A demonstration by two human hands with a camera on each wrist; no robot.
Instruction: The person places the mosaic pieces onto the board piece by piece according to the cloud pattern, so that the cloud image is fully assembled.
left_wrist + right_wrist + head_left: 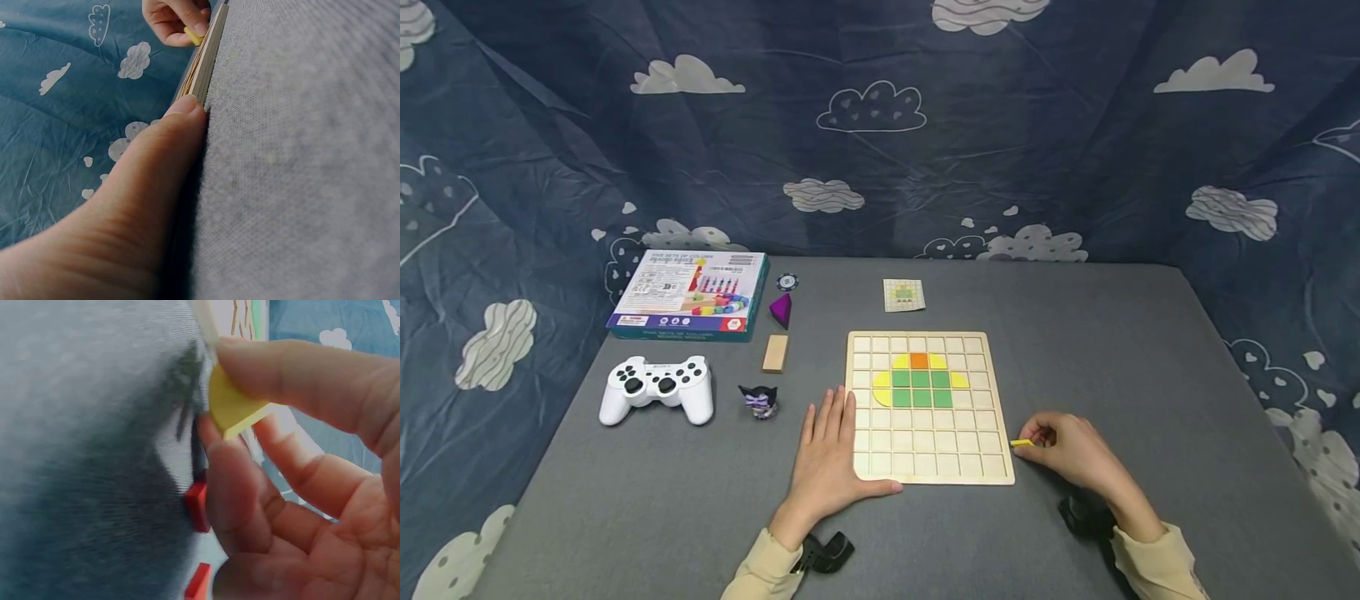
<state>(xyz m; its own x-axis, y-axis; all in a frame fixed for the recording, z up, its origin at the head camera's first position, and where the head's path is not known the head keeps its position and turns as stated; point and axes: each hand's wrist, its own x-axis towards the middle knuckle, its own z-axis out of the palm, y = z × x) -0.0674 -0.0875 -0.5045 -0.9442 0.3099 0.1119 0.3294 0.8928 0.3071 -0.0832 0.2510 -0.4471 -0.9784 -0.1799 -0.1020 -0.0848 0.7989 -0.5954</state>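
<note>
A square wooden grid board [925,442] lies on the grey table with green, yellow and orange tiles set in its upper half. My left hand [827,467] lies against the board's lower left corner, fingers straight along its left edge and thumb at the front edge. Off the board's right edge, my right hand [1071,450] pinches a yellow tile [234,403] with a rounded side between thumb and fingers. In the right wrist view, a red block [199,506] and a second red piece [197,582] show on the table beneath that hand.
Behind the board lies a small pattern card [904,295]. To the left are a boxed set [688,292], a white game controller [657,387], a poker chip [787,282], a purple piece [781,310], a wooden block [775,353] and a small dark figurine [760,402].
</note>
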